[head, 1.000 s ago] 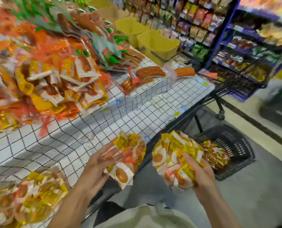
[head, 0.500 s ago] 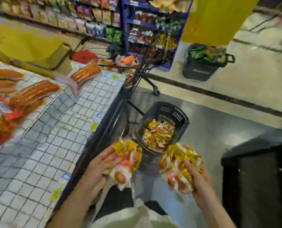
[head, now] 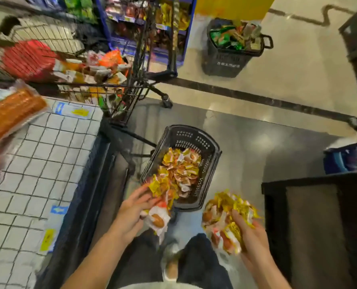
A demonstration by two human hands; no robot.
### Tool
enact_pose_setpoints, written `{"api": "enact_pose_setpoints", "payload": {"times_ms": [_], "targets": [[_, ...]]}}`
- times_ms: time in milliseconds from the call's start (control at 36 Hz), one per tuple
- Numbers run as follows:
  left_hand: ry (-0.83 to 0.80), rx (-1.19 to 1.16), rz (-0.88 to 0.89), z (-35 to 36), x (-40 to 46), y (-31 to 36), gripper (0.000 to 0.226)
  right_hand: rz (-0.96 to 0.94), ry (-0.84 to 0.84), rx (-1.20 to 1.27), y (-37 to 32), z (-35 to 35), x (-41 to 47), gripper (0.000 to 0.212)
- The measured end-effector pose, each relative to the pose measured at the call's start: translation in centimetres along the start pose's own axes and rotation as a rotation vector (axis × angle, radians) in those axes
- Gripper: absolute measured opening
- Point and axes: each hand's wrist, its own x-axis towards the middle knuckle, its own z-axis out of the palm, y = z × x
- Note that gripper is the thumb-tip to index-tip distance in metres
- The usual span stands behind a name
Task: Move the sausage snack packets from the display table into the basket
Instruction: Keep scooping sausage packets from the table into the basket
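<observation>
1. Here, the left hand point(head: 131, 213) holds a bunch of yellow and white sausage packets point(head: 159, 197), with the fingers closed around them.
2. This bunch hangs over the near left edge of the black basket point(head: 212, 161), which stands on the grey floor point(head: 256, 147).
3. The right hand point(head: 250, 234) grips a second bunch of packets point(head: 225, 213), also firmly closed on it.
4. The second bunch is just beside the near right corner of the basket, outside its rim.
5. Inside the basket there is already a pile of the same packets point(head: 181, 167), and it covers most of the bottom.
6. The table point(head: 38, 163) with the white grid surface is on the left, and a big pack of long sausages point(head: 8, 113) lies on its far part.
7. Behind the table stands a wire cart point(head: 102, 76) with mixed goods.
8. Further away, near the shelves, another dark basket point(head: 227, 57) is full of green and other packs.
9. Between the two arms, dark trousers and one shoe point(head: 171, 265) are visible below.
</observation>
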Motion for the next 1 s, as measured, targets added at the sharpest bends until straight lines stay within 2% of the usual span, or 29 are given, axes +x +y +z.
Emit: {"api": "enact_pose_setpoints", "payload": {"times_ms": [167,306,500,611,722,778,917,1000], "targets": [[0.085,0.115,-0.058,0.5,7.8,-0.5,0.05,0.095,0.045,0.046,2.0,3.6,7.7,0.029],[0.132,0.22,-0.123,-0.1,15.2,-2.6,0.058,0.168,0.102,0.034,5.8,6.0,15.3,0.017],[0.23,0.279,-0.143,-1.6,28.2,-6.6,0.062,0.197,0.03,-0.038,11.5,10.3,27.6,0.025],[0.22,0.241,-0.122,-3.4,34.4,-8.8,0.06,0.168,-0.037,-0.049,14.7,13.2,33.7,0.027],[0.289,0.25,-0.102,-6.4,40.7,-13.1,0.058,0.174,-0.013,-0.037,20.0,15.3,39.5,0.03],[0.326,0.33,-0.111,-8.1,43.5,-15.8,0.06,0.174,0.023,-0.087,23.4,15.8,42.3,0.03],[0.437,0.695,-0.146,-12.9,48.0,-21.8,0.067,0.28,0.057,-0.459,30.2,15.5,46.8,0.037],[0.483,0.857,-0.215,-14.0,49.3,-23.0,0.067,0.313,0.073,-0.521,31.5,15.6,47.4,0.041]]}}
